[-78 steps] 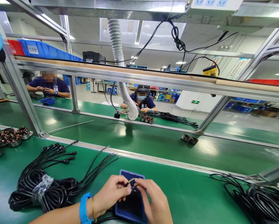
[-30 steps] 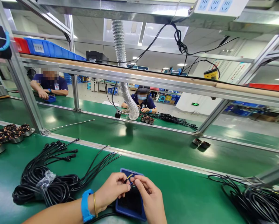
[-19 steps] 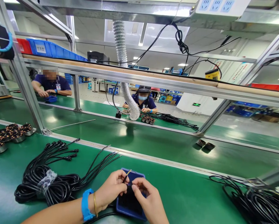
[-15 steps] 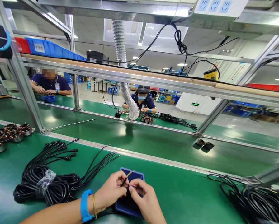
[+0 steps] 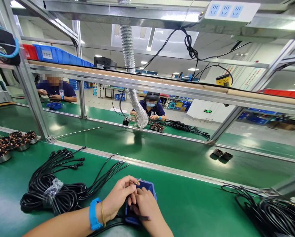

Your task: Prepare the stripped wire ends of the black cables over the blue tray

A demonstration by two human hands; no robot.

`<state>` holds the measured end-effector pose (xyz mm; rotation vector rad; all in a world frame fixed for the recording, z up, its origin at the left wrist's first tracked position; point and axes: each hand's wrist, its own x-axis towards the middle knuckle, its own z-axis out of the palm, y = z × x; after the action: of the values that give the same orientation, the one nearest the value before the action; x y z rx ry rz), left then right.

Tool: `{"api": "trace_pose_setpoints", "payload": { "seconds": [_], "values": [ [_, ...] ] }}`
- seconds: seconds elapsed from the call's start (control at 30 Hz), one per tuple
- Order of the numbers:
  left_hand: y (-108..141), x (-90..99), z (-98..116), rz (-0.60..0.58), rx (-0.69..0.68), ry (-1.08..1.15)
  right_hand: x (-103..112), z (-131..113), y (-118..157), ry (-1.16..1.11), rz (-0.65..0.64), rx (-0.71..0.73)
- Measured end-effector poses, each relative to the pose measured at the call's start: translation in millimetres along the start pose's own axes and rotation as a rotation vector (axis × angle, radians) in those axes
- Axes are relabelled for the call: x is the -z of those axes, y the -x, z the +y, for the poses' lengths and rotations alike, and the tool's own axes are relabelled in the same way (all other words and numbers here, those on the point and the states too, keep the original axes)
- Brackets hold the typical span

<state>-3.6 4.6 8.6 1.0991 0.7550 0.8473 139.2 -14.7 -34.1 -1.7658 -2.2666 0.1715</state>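
- Well, the left hand (image 5: 119, 196) clenches a yellow-tipped wire (image 5: 138, 181), mostly hidden, above the blue tray (image 5: 151, 190) at bottom centre.
- Unlike a moment earlier, the right hand (image 5: 146, 204) crowds against it, so its grip cannot be told.

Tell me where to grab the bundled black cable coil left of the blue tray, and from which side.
Grip the clear plastic wrap cinching the black cable coil, coming from above on the far-left side. The wrap holds the loops together there, while the loose cable ends fan toward the blue tray and the left hand.
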Motion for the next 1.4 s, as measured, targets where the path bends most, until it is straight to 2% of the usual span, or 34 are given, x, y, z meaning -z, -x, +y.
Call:
{"api": "trace_pose_setpoints", "payload": {
  "seconds": [0.1, 0.23, 0.3, 0.4, 0.47, 0.53, 0.63, 0.73, 1.0, 1.27, 1.4],
  "values": [
    [1, -1.1, 2, 0.006, 0.008, 0.014, -13, 2, -4, -0.008, 0.006, 0.008],
    [6, -2.6, 3, -0.069, 0.139, 0.060, 1, 14, 8, -0.069, 0.062, 0.022],
    [10, -3.6, 0, -0.174, 0.260, 0.056, 10, 19, 14, -0.120, 0.094, 0.018],
    [17, -5.9, -6, -0.408, 0.432, -0.003, 18, 24, 19, -0.201, 0.151, 0.007],
    [22, -7.7, -7, -0.475, 0.445, -0.050, 19, 25, 21, -0.246, 0.184, 0.005],
    [23, -9.3, -3, -0.409, 0.333, -0.087, 18, 25, 21, -0.284, 0.203, 0.016],
    [18, -9.7, 3, -0.198, 0.127, -0.100, 17, 23, 22, -0.336, 0.236, 0.034],
    [10, -7.4, 3, -0.072, 0.069, -0.080, 16, 20, 21, -0.398, 0.280, 0.042],
    [2, -2.3, -1, 0.026, 0.046, -0.199, 20, 19, 25, -0.562, 0.454, -0.110],
    [1, -0.6, -4, 0.035, 0.031, -0.174, 20, 16, 24, -0.627, 0.530, -0.126],
    [0, 0.1, -7, 0.035, 0.012, -0.162, 25, 11, 25, -0.713, 0.496, -0.123]
  ]
}}
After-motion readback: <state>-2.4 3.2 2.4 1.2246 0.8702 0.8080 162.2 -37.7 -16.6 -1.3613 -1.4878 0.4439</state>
